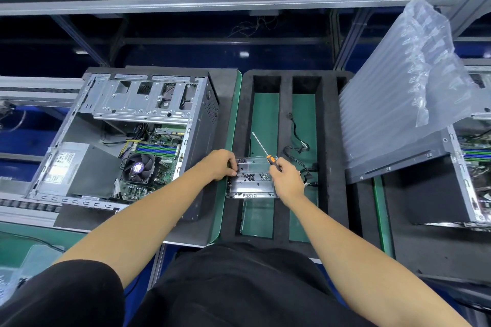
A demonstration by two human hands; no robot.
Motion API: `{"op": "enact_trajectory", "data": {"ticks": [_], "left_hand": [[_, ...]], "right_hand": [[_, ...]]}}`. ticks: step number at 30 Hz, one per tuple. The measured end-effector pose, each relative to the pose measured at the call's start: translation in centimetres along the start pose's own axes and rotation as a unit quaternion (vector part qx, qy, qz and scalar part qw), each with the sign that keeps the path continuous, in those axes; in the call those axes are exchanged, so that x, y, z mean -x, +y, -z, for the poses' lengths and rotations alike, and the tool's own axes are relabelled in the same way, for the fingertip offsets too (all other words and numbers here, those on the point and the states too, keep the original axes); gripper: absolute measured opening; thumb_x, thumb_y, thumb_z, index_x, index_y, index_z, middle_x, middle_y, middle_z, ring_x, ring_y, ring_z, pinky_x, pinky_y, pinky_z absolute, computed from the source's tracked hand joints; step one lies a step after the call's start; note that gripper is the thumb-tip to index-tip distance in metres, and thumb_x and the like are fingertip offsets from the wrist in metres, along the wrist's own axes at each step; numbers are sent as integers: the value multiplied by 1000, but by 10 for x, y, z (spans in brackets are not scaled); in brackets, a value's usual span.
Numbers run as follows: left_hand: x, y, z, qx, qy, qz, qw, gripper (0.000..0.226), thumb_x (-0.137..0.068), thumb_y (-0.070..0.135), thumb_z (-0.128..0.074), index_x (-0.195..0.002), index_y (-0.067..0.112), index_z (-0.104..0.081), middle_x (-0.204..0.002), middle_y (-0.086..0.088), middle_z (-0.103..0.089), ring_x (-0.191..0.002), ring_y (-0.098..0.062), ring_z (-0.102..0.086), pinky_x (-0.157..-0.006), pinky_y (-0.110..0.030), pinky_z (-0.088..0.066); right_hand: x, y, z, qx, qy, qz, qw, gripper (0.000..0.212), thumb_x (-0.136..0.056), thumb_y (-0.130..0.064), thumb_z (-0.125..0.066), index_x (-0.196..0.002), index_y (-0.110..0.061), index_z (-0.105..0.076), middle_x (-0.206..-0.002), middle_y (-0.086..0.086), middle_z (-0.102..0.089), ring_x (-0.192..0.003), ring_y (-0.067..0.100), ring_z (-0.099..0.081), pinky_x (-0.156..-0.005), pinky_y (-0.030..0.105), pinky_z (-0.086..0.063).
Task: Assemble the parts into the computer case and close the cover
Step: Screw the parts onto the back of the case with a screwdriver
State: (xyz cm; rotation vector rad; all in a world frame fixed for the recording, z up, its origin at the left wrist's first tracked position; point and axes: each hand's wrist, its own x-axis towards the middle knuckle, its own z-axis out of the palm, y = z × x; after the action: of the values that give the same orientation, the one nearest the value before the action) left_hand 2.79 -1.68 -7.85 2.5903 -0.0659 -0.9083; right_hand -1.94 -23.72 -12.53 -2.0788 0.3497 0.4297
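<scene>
Two hands meet over a clear screw box (251, 179), which we take as our landmark; it sits across a slot of the black foam tray (285, 156) on the green worktop (382, 207). Our left hand (220, 164) rests at the box's left edge, fingers curled into it among small black screws (249, 175); we cannot tell whether it pinches one. Our right hand (285, 179), at the box's right edge, is wrapped round an orange-and-black screwdriver (263, 150) whose shaft points up and away. Left of the box lies the open computer case (132, 138), cover off, with its fan (138, 167) showing. Right of the box lie black cables (297, 148), and further right an air-cushion sheet (398, 93).
</scene>
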Motion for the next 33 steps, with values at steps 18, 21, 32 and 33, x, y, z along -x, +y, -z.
{"op": "enact_trajectory", "data": {"ticks": [18,21,32,33], "left_hand": [[11,4,-11,-114,-64,11,991,10,-81,16,-82,-80,21,-73,-94,5,-73,-95,-17,-67,-85,-39,-57],[9,5,-13,-87,-65,13,994,3,-86,12,-72,-87,13,-75,-96,2,-74,-92,-15,-65,-81,-32,-55],[3,4,-8,21,-40,28,999,6,-93,18,-71,-90,19,-75,-90,12,-68,-87,-9,-61,-76,-23,-44],[3,4,-8,22,-25,26,999,6,-93,18,-72,-87,20,-72,-87,12,-66,-87,-10,-59,-75,-23,-42]], "right_hand": [[-1,1,-2,22,8,1,1000,19,-93,-30,-49,-77,-20,-46,-62,-6,-52,-56,17,-43,-59,33,-35],[-1,2,-2,21,8,0,1000,19,-94,-29,-49,-81,-16,-49,-64,-4,-53,-58,18,-44,-60,33,-35],[-1,2,-1,13,3,4,1000,19,-94,-27,-49,-79,-16,-48,-64,-4,-51,-58,18,-42,-59,34,-35],[-1,2,-1,11,4,4,1000,19,-94,-27,-49,-77,-19,-46,-64,-5,-50,-58,18,-42,-60,34,-35]]}}
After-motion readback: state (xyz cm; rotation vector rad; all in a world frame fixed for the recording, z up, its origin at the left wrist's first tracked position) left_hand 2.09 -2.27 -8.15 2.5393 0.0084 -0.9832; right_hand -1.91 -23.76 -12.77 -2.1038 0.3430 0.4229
